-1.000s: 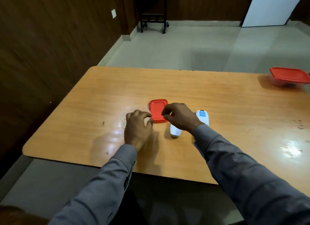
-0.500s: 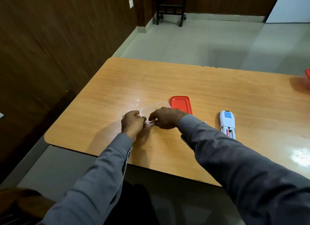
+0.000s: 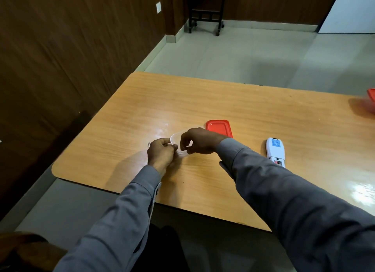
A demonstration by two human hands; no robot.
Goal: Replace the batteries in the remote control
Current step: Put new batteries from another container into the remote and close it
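Observation:
A white remote control point(image 3: 275, 148) lies face down on the wooden table point(image 3: 233, 101), right of my arms. Its battery bay at the near end is uncovered and shows a red-ended battery point(image 3: 277, 161). A small clear plastic container point(image 3: 176, 137) sits left of a red lid point(image 3: 219, 127). My left hand point(image 3: 161, 154) grips the container's near-left rim. My right hand point(image 3: 199, 141) hovers over the container, thumb and fingers curled down into it. Whatever lies under those fingertips is hidden.
A second red-lidded container point(image 3: 371, 96) stands at the table's far right edge. A dark wood wall point(image 3: 71, 58) runs along the left. A black wheeled stand point(image 3: 206, 14) is on the tiled floor beyond the table.
My right hand has moved left from beside the remote to the clear container. The remote's open battery bay is now visible. My left hand stays at the container's rim, and the view has swung left.

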